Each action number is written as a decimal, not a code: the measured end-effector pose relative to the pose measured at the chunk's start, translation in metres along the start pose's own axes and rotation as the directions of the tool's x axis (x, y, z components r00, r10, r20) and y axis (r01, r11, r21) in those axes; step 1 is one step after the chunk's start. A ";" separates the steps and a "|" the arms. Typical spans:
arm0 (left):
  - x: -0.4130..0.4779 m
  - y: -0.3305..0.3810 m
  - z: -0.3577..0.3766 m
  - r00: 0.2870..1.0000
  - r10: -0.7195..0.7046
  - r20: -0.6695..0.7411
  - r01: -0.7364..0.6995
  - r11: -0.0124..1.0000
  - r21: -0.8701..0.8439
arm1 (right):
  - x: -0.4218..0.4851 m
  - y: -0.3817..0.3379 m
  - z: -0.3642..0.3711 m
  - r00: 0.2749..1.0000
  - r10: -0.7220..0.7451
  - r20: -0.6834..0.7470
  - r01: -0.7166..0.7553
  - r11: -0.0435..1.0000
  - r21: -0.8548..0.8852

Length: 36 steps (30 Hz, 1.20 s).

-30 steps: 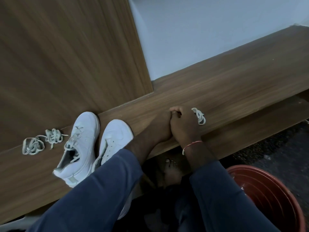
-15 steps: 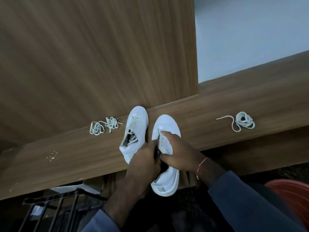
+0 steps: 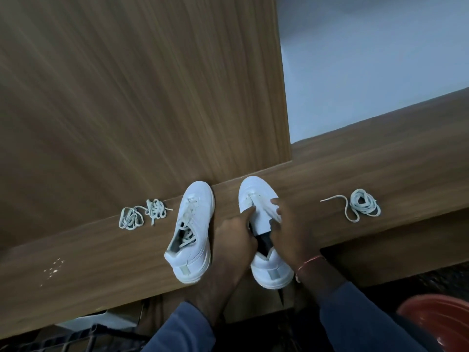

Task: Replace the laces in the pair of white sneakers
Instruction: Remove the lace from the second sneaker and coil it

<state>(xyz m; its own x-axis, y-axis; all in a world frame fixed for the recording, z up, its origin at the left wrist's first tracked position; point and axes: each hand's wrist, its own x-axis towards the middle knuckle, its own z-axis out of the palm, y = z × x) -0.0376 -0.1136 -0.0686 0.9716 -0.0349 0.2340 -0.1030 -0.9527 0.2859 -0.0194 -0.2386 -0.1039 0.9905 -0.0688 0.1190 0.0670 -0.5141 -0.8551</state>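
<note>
Two white sneakers stand toes-away on a wooden ledge [image 3: 380,168]. The left sneaker [image 3: 191,232] is loosely laced and untouched. My left hand [image 3: 233,240] grips the right sneaker [image 3: 256,190] at its left side, index finger stretched along the upper. My right hand [image 3: 289,232] pinches that shoe's lace [image 3: 264,208] over the tongue. A loose tangle of laces [image 3: 142,215] lies left of the shoes. A coiled lace [image 3: 363,204] lies to the right. Both hands hide the shoe's opening.
An upright wooden panel [image 3: 127,97] rises behind the shoes, with a pale wall [image 3: 368,59] to its right. A red tub [image 3: 441,323] sits at the lower right below the ledge. A dark metal rack [image 3: 88,339] shows at the lower left.
My hands left the coiled lace on the right and moved onto the right sneaker. That sneaker now stands apart from the left one, and my right hand has taken up its lace.
</note>
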 end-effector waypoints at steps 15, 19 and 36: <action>0.068 0.008 0.032 1.000 0.004 0.010 -0.003 1.000 -0.031 | 0.066 0.024 0.004 0.998 0.050 -0.025 -0.048 0.996 0.073; 0.035 -0.002 0.014 0.999 0.031 0.006 -0.028 0.958 -0.284 | 0.054 0.014 -0.002 0.999 0.027 -0.032 -0.025 0.997 0.068; -0.063 -0.113 -0.039 0.749 -0.662 0.000 0.442 0.500 -0.745 | -0.055 -0.058 0.073 0.884 -0.410 0.222 0.407 0.911 0.063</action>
<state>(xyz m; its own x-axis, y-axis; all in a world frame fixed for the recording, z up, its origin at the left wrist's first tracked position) -0.0956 0.0082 -0.0791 0.7961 0.6050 -0.0139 0.2190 -0.2666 0.9386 -0.0688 -0.1423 -0.0977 0.8752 0.3398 0.3442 0.4717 -0.4422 -0.7628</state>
